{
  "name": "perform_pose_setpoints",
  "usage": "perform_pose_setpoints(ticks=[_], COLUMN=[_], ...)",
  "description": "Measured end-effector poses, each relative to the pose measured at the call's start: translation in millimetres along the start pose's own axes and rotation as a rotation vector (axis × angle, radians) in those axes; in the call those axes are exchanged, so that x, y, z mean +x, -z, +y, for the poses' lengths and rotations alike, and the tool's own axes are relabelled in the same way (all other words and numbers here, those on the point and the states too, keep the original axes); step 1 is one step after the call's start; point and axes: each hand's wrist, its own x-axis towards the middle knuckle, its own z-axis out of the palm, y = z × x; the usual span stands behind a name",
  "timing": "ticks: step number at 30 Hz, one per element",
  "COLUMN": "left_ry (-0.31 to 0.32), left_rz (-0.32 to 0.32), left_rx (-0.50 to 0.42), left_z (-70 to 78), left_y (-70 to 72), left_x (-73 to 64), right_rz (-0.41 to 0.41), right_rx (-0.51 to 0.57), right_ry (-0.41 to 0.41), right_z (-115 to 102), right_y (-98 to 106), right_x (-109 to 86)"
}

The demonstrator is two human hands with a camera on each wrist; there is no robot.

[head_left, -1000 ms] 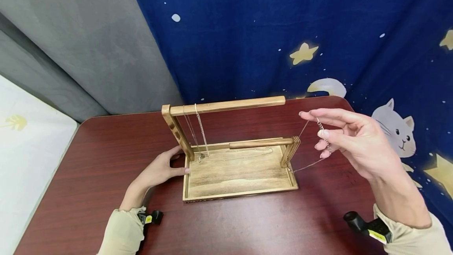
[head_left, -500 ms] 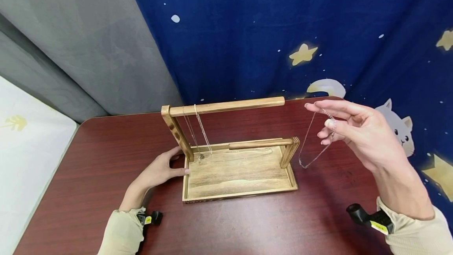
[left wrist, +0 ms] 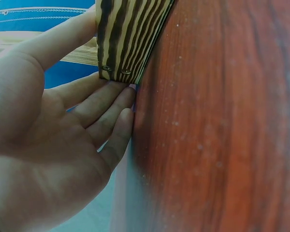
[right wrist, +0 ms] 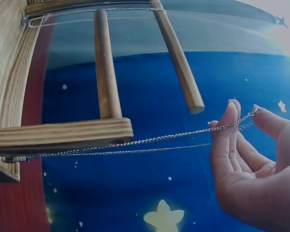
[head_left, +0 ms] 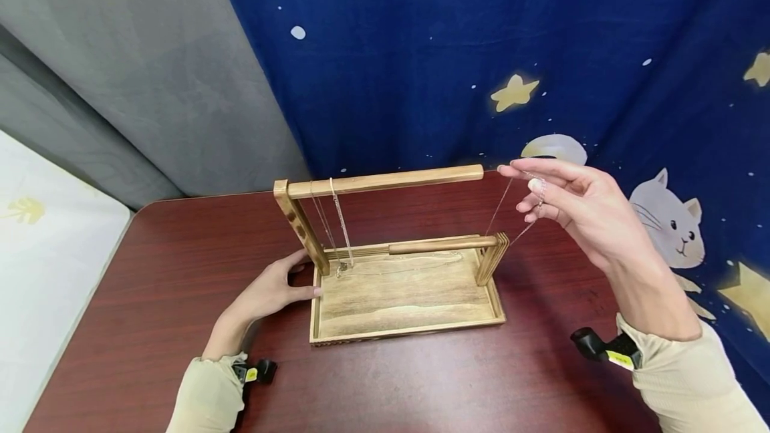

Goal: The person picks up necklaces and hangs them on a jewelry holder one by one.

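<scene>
Holding a necklace (right wrist: pixel 176 135) just beside the free end of the upper bar (head_left: pixel 385 180)
Catching it on thumb and partly parted, bent fingers (head_left: pixel 553 167) of the right hand (head_left: pixel 583 209), apparently to keep both strands spread; reaching to the end of the lower bar (head_left: pixel 439 244), unclear whether around it. Resting the left hand (head_left: pixel 273 289), loosely straight-fingered, against the tray (head_left: pixel 409 333), likely to steady it.

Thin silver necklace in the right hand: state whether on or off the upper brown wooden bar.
Off: the right hand holds the necklace apart from the upper bar, beyond its free end.
</scene>
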Motion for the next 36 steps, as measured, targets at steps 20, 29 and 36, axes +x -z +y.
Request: perform_pose_setpoints(ticks=[20,29,36], left_ry=[-0.006,-0.001,0.011], left_rz=[0.003,0.009,0.002], left_rx=[-0.018,-0.014,-0.021], left_z=[-0.6,0.8,2.6], left_y=[-1.1,-0.1,-0.3], left_x=[1.5,1.7,0.7], right_rz=[-0.027,-0.033,-0.05], right_rx=[0.066,0.089,0.094], right_ry=[0.008,0.025,0.029], right_z=[4.6,1.4,-0.1], right_y=[-17.2,-31.2,-40.9], right_x=[28.3,35.6,39.0])
